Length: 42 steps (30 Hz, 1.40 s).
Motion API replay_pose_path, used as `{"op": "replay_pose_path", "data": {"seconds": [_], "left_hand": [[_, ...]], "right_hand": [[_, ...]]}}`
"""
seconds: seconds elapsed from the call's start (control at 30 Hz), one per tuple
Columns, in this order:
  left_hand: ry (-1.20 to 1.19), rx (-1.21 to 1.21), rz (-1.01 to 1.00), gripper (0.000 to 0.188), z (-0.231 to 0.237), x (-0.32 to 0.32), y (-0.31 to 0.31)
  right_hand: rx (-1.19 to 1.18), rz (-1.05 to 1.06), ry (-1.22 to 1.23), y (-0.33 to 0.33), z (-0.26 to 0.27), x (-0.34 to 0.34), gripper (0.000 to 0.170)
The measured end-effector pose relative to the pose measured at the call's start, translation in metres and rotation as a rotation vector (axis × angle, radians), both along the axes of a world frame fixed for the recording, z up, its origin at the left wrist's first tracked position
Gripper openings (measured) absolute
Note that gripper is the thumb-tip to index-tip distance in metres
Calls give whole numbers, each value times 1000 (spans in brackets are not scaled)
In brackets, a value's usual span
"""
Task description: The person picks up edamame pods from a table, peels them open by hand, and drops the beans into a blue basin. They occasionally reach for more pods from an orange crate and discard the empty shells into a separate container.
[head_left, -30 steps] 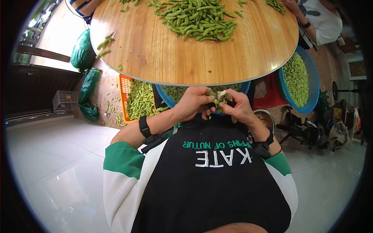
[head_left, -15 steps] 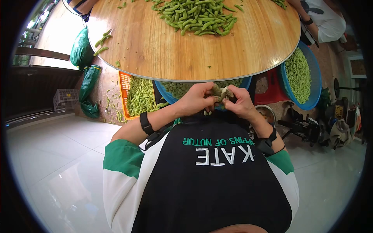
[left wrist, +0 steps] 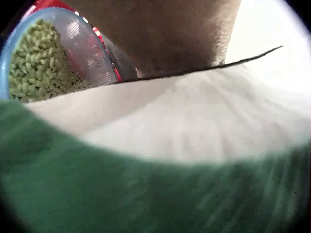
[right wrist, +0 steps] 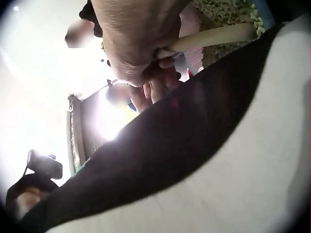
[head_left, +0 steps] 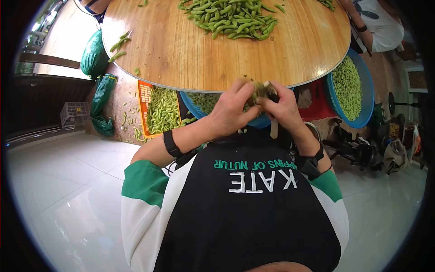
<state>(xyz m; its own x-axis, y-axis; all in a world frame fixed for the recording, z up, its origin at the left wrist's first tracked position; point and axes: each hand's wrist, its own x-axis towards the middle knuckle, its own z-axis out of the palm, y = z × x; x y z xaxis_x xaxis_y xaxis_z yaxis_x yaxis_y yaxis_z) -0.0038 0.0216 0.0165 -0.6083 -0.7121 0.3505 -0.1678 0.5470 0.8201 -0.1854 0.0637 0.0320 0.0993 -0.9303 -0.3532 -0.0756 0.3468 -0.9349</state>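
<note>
Both hands meet just over the near edge of the round wooden table [head_left: 190, 75]. My left hand [head_left: 229, 109] pinches a green soybean pod [head_left: 257, 89], blurred by motion, between thumb and fingers. Close beside it, my right hand [head_left: 284, 109] has its fingers curled, and a pale flat strip [head_left: 274, 128] sticks out of its grip, pointing down toward my shirt. The same strip [right wrist: 216, 39] shows in the right wrist view below the hand. Under the hands stands a blue basin [head_left: 192, 108] of shelled beans, partly hidden. The left wrist view shows mostly sleeve and shirt.
A heap of soybean pods [head_left: 233, 20] lies on the table. An orange crate [head_left: 144, 97] of pods stands at left, beside green bags [head_left: 103, 97]. On the right is another blue basin [head_left: 368, 102] with shelled beans. Another person [head_left: 383, 27] sits at the upper right.
Both hands have moved up and forward, now overlapping the table edge. The pale strip now hangs visibly below the right hand. The pod between the hands has shifted upward with them.
</note>
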Motion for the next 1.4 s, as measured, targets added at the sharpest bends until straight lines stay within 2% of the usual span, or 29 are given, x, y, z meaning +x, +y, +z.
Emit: {"op": "replay_pose_path", "data": {"seconds": [0.07,0.1,0.17,0.27,0.33,0.37,0.4,0.43,0.47,0.53,0.57,0.6,0.63,0.67,0.73,0.8,0.83,0.9,1.0,1.03,1.07,1.13,1.17,1.23,1.27,1.33,1.37,1.4], "left_hand": [[8,-99,61,38,7,3,0],[14,-232,100,35,14,3,-1],[-26,-150,74,35,25,20,-9],[-61,-77,86,32,42,44,-13],[-192,60,115,30,49,68,-15],[-198,63,110,30,50,81,-18],[-396,-21,106,26,48,93,-20],[-590,-108,106,22,46,104,-21],[-590,-106,107,22,40,114,-21],[-985,-489,122,18,23,129,-18],[-1051,-582,125,26,17,127,-14],[-1050,-585,121,26,12,121,-11],[-884,-368,-3,25,7,113,-8],[-712,-153,-120,24,2,103,-5],[-478,130,-414,26,-11,72,-4],[-212,-73,-630,29,-35,43,0],[-209,-78,-632,29,-47,34,2],[-268,-18,-805,27,-64,25,6],[-314,-163,-773,24,-75,19,-11],[-402,-190,-684,21,-76,20,-22],[-614,-198,-544,22,-77,24,-29],[-788,-7,-403,24,-66,30,-38],[-793,3,-393,24,-63,35,-35],[-448,-100,-463,22,-53,45,-30],[-457,-98,-445,22,-47,49,-32],[-631,134,-608,25,-19,56,-38],[-639,119,-603,25,1,58,-43],[-574,414,-533,22,29,57,-47]], "right_hand": [[-174,-61,-5,-8,5,12,27],[-164,-62,-9,-11,5,19,27],[-382,16,-90,-17,4,32,39],[-433,119,-200,-24,10,49,41],[-419,190,-195,-27,24,47,40],[-276,199,-269,-27,29,44,37],[-131,210,-338,-26,31,40,34],[-176,142,-205,-28,27,36,25],[-174,144,-204,-31,22,25,25],[-186,-107,-274,-37,11,-1,19],[-185,-108,-275,-41,3,-11,19],[-222,-257,-324,-44,-6,-21,18],[-259,-403,-372,-48,-14,-28,17],[-262,-404,-371,-52,-19,-34,17],[-265,-466,-358,-58,-29,-39,16],[-263,-496,-378,-64,-35,-38,14],[-276,-488,-350,-65,-35,-38,14],[-291,-483,-328,-64,-37,-38,13],[-316,-406,-256,-64,-36,-39,13],[-307,-407,-256,-62,-35,-38,12],[-296,-403,-256,-61,-34,-37,11],[-310,-413,-255,-60,-33,-36,12],[-320,-434,-251,-58,-33,-35,12],[-315,-441,-288,-56,-32,-34,12],[-318,-462,-320,-56,-31,-34,13],[-287,-445,-406,-55,-33,-38,15],[-209,-462,-475,-55,-36,-38,16],[-141,-482,-536,-53,-36,-41,16]]}}
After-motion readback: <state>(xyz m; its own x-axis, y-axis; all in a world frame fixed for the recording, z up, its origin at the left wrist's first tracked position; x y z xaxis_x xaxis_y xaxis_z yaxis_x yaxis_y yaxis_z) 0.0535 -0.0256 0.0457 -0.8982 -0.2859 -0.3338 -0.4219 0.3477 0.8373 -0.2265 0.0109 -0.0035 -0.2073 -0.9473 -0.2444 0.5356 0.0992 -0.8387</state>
